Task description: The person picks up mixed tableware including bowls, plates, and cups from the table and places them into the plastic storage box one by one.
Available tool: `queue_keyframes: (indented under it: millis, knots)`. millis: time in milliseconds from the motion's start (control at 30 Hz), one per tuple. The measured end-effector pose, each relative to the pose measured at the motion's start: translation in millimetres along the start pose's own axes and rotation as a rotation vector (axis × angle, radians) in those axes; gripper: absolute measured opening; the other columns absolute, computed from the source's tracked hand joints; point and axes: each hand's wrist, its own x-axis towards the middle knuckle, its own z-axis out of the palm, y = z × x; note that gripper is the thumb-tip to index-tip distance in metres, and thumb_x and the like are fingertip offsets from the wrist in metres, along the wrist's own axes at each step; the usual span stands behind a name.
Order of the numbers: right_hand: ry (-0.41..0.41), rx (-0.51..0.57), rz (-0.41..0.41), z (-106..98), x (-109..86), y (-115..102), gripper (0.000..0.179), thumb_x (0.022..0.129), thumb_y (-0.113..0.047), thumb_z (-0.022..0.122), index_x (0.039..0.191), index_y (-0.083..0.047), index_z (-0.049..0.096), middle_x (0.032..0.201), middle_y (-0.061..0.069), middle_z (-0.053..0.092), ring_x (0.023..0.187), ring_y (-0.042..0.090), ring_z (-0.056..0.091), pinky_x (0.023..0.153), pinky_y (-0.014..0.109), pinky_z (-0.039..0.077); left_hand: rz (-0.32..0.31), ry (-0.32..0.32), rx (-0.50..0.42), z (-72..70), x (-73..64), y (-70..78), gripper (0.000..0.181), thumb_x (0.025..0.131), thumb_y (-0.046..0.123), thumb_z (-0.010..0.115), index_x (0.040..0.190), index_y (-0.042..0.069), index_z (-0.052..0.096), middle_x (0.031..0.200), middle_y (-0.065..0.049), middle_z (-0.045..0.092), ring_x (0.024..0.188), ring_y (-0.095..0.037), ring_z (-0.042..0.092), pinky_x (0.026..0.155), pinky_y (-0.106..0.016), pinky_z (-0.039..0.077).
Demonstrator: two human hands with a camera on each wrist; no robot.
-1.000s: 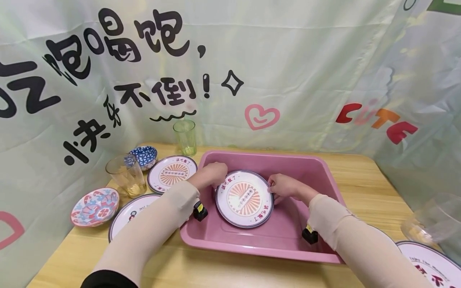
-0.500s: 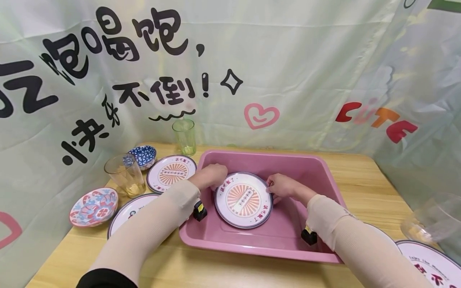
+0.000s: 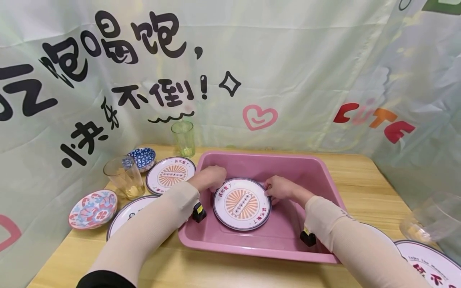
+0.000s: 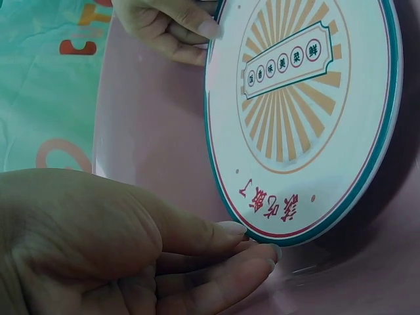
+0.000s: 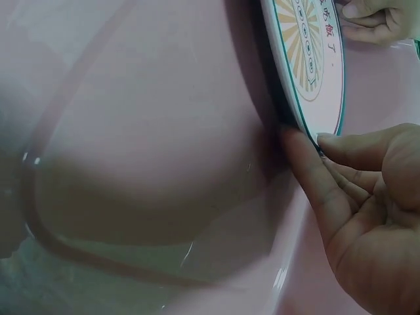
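Observation:
A round white plate (image 3: 242, 204) with a dark rim and an orange sunburst lies inside the pink basin (image 3: 259, 250), toward its left half. At the plate's left edge my left hand (image 3: 212, 177) pinches the rim; in the left wrist view the thumb and fingers of the left hand (image 4: 151, 246) meet at the edge of the plate (image 4: 295, 111). On the opposite edge my right hand (image 3: 282, 188) pinches the rim, and the right wrist view has the right hand (image 5: 367, 197) with its thumb on top and fingers beneath the plate (image 5: 308, 59).
Left of the basin stand a second sunburst plate (image 3: 171, 175), an amber glass (image 3: 124, 178), a blue patterned bowl (image 3: 143, 158), a red-blue bowl (image 3: 93, 210), another plate (image 3: 124, 212) and a green glass (image 3: 184, 140). On the right are a clear glass (image 3: 432, 220) and a lettered plate (image 3: 432, 264).
The plate sinks slightly lower toward the basin's floor, its face turning a little flatter. Both hands keep their pinch on its rim and shift slightly with it.

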Motion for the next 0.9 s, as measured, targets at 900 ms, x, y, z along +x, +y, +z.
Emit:
queue_keyframes:
  millis: [900]
  knots:
    - [0.038,0.036,-0.046,-22.7,-6.4,-9.8,0.025,0.097,-0.004,0.056,0.116,0.012,0.058,0.092,0.019,0.067,0.077,0.028,0.068,0.070,0.040,0.060,0.015,0.005,0.022,-5.4,0.5,1.9,0.021,0.072,-0.015,0.055,0.076,0.006,0.056,0.078,-0.010,0.054,0.054,-0.014,0.044,0.037,-0.017,0.028]
